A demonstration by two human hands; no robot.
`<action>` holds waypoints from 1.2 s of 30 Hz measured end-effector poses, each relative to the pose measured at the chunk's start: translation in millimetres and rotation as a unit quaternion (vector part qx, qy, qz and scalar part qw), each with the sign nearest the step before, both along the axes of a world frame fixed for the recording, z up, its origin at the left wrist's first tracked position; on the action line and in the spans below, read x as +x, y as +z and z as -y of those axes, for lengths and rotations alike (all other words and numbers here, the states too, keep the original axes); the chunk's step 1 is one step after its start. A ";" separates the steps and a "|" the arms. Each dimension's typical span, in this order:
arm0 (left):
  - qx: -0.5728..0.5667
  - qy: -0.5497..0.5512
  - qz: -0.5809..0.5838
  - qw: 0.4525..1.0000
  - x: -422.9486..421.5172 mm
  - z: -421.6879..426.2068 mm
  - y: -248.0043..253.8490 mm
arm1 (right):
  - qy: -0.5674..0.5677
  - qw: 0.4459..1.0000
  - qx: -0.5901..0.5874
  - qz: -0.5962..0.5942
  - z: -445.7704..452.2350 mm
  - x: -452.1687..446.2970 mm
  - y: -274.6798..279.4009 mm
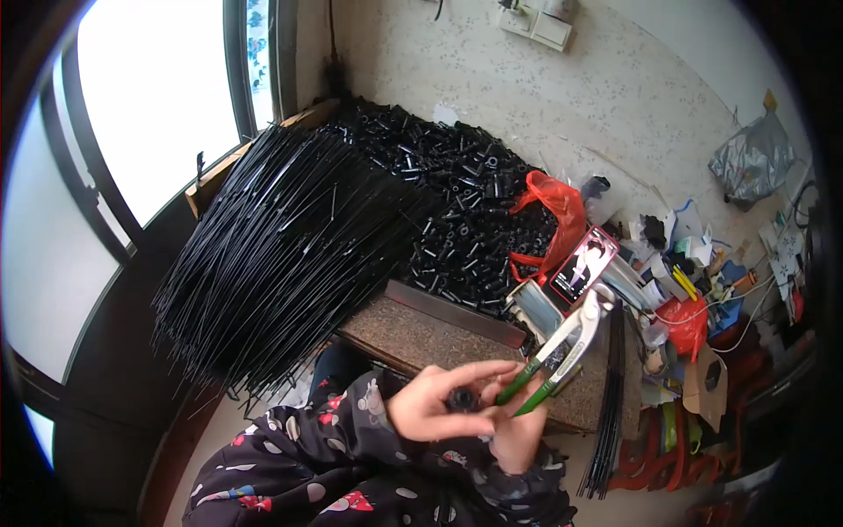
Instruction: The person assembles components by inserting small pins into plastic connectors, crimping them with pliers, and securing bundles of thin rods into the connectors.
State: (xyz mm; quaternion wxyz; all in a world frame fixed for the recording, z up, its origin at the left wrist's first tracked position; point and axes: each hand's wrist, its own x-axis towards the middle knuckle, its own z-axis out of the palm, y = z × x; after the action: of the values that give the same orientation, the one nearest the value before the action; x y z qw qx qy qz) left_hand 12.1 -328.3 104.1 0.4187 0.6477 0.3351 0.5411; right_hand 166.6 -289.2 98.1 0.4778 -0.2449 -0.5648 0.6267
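Observation:
My left hand (430, 406) is curled around a short black cylindrical piece (463, 400), its round end facing up. Close beside it, my right hand (520, 432) grips the green handles of a pair of pliers (569, 338). The pliers' silver jaws point up and away, over the clutter at the table's right side. The fingers of both hands nearly meet, and some of the right hand's fingers are hidden. Beyond them lies a large heap of short black tubular pieces (465, 189). A thick bundle of long thin black rods (272, 255) rests to its left.
A dark metal bar (455, 314) lies along the table's front edge (413, 341). To the right are a red plastic bag (562, 211), a phone with a lit screen (584, 263) and more black rods (606, 404) overhanging the edge. Windows (158, 97) stand at left.

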 end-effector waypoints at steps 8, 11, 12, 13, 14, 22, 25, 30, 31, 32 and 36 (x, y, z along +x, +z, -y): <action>0.005 0.105 0.080 0.991 -37.2 -0.5 -0.6 | 0.239 0.884 -0.045 0.400 23.6 49.8 5.8; -0.013 0.137 -0.004 0.991 -27.9 -0.1 4.7 | 0.281 0.909 -0.085 0.296 23.0 46.5 -1.8; -0.002 0.157 -0.027 0.987 -27.8 1.0 9.0 | 0.289 0.920 -0.101 0.243 21.5 45.5 -1.8; 0.006 0.155 -0.027 0.987 -26.1 2.5 12.8 | 0.316 0.911 -0.153 0.216 20.9 46.5 1.9; 0.012 0.155 -0.027 0.987 -24.3 4.3 16.5 | 0.343 0.897 -0.205 0.189 21.2 48.5 7.5; 0.009 0.218 0.016 0.976 -12.4 7.9 4.2 | 0.329 0.858 -0.192 0.345 11.5 62.5 6.4; 0.044 0.270 -0.007 0.962 -9.8 -1.4 -12.4 | 0.169 0.870 0.018 0.464 27.0 52.0 17.5; 0.014 0.238 0.047 0.970 -8.7 -1.9 -1.6 | 0.140 0.898 0.120 0.399 31.5 53.5 3.7; 0.001 0.242 0.059 0.968 -8.1 0.6 4.3 | 0.162 0.910 0.043 0.379 32.9 48.5 13.1; 0.009 0.242 0.057 0.968 -9.6 2.4 8.0 | 0.128 0.913 0.111 0.371 34.8 46.1 8.9; 0.058 0.248 0.071 0.964 -9.9 3.5 9.7 | 0.043 0.911 0.210 0.353 42.6 34.0 -9.1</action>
State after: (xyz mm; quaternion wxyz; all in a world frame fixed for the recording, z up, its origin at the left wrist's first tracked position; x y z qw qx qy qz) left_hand 2.2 -331.9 113.8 0.2558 0.5275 0.4230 0.6910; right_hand 200.6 -331.8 89.0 0.2601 -0.3200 -0.8252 0.3860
